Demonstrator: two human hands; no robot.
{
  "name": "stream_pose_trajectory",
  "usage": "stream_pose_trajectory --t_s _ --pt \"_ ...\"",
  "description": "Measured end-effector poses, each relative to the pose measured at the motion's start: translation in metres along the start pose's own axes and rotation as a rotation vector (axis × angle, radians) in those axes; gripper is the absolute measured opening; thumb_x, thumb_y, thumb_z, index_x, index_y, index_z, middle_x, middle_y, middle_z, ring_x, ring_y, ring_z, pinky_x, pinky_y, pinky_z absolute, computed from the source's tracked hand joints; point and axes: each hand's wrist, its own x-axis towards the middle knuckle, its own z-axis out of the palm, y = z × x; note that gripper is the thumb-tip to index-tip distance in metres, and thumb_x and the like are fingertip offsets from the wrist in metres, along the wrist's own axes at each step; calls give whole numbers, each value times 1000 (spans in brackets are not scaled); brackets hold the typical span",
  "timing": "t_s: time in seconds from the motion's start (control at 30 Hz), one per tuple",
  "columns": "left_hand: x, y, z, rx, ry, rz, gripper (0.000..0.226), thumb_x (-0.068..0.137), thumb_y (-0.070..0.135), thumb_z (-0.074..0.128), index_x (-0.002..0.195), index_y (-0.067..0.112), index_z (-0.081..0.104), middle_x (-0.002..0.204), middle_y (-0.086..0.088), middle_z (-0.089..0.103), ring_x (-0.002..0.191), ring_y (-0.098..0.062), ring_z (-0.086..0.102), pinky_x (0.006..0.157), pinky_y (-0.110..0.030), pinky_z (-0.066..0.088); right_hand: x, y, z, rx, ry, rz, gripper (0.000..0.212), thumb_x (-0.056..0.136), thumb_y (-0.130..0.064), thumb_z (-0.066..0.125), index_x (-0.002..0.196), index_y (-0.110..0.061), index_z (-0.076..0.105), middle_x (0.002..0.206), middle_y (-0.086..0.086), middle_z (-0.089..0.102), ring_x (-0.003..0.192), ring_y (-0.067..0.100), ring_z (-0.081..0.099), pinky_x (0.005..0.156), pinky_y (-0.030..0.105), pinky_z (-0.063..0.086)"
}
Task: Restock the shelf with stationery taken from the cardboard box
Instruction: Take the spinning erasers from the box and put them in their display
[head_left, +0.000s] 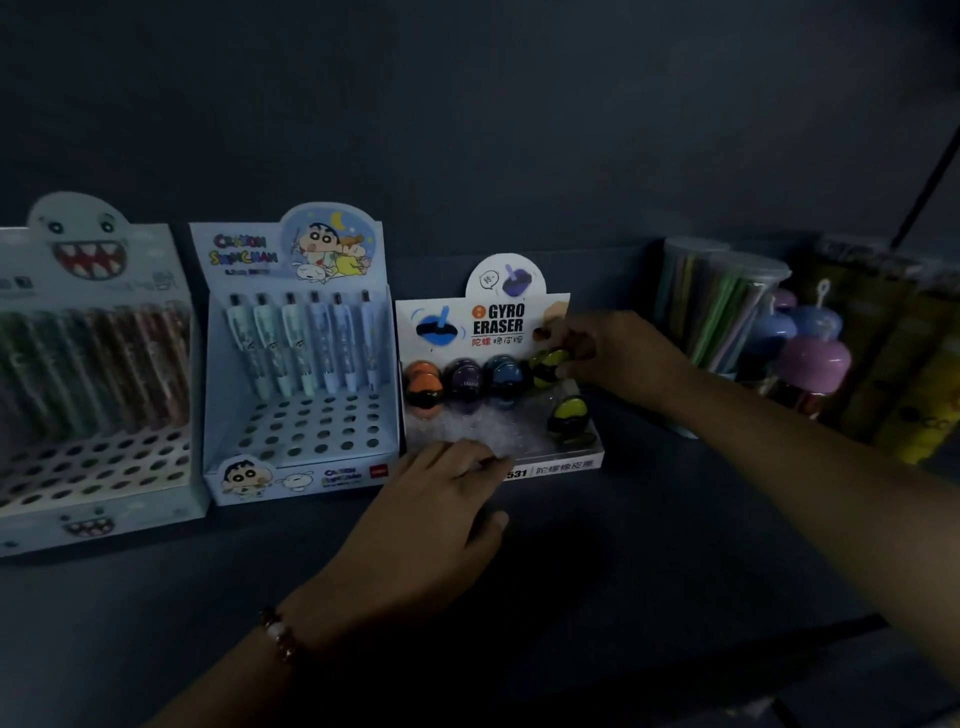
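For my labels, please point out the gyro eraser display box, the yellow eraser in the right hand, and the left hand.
gyro eraser display box (519, 318): head view, printed back card.
yellow eraser (546, 365): head view, its rounded shell.
left hand (431, 512): head view, back of hand.

1. Gyro eraser display box (524, 322): backboard printed "GYRO ERASER" in bold dark capitals, with a line of Chinese characters beneath, too small to read with confidence.
2. Same box, front strip (550, 466): digits "531" legible beside the left hand (431, 499); any earlier digits hidden by it. More Chinese characters follow.
3. Pen display box (301, 364): header reads "CRAYON SHINCHAN"; smaller line below blurred.
4. Monster-face pen box (93, 364): print illegible.
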Motion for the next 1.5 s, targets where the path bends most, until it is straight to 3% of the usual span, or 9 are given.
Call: stream_pose_trajectory --t_s 0.23,0.43,0.6,0.7,0.8,0.9,1.1,1.3,1.5 --pt "2 -4 3 -54 19 -24 70 86 57 20 150 31 33 141 16 39 128 -2 27 101 -19 18 8 0 5 -155 -57 -23 33 81 -18 79 113 -17 72 119 3 70 100 17 67 91 36 51" --pt "2 -5 9 -36 63 -19 57 89 47 38 141 26 49 129 10 52 118 -7 39 95 -27 31 7 -3 14 -225 -5 -99 30 83 -15 76 112 -16 74 134 5 61 121 23 57 102 33 45" --pt "0 -2 8 -56 65 -12 61 87 52 29 142 31 46 132 16 46 122 -4 36 101 -25 26 1 -16 10 -375 -71 -81 29 92 -20 63 120 -24 70 136 3 59 121 26 57 100 38 46" --pt "-4 0 6 -108 75 1 55 90 47 37 141 31 48 131 17 45 123 -1 32 101 -22 22 -6 -29 1 -532 -219 -33 44 94 -14 51 137 -25 56 141 9 53 124 31 53 100 40 45" --pt "-5 -1 6 -153 101 4 50 90 40 43 138 31 51 131 15 46 125 -3 34 102 -22 22 -18 -38 -10 -537 -256 90 68 96 -7 47 155 -29 21 147 14 45 124 31 50 89 27 40" --pt "-5 0 5 -186 117 21 42 96 34 51 138 33 50 132 16 45 127 -6 34 108 -25 24 -45 -51 -22 -381 -119 149 59 100 -2 39 153 -24 26 154 9 39 133 26 44 90 15 30" --pt "-20 34 -3 -406 -40 272 43 96 32 56 138 42 51 140 25 44 128 7 35 107 -13 25 -191 -90 -25 -228 -42 256 49 104 -17 42 147 -40 38 154 -13 37 138 7 35 103 17 30" --pt "-95 104 2 -630 -214 625 41 94 47 54 134 42 54 138 29 49 131 8 41 104 -23 39 -402 -153 -5 -198 108 472 44 92 -34 59 135 -44 51 143 -22 46 132 -9 37 109 8 23" --pt "-198 197 56 -739 -495 790 40 89 53 55 129 52 54 138 36 43 132 12 36 101 -12 32 -602 -233 36 -101 228 853 44 84 -63 51 125 -71 37 143 -40 34 135 -13 29 108 15 26"
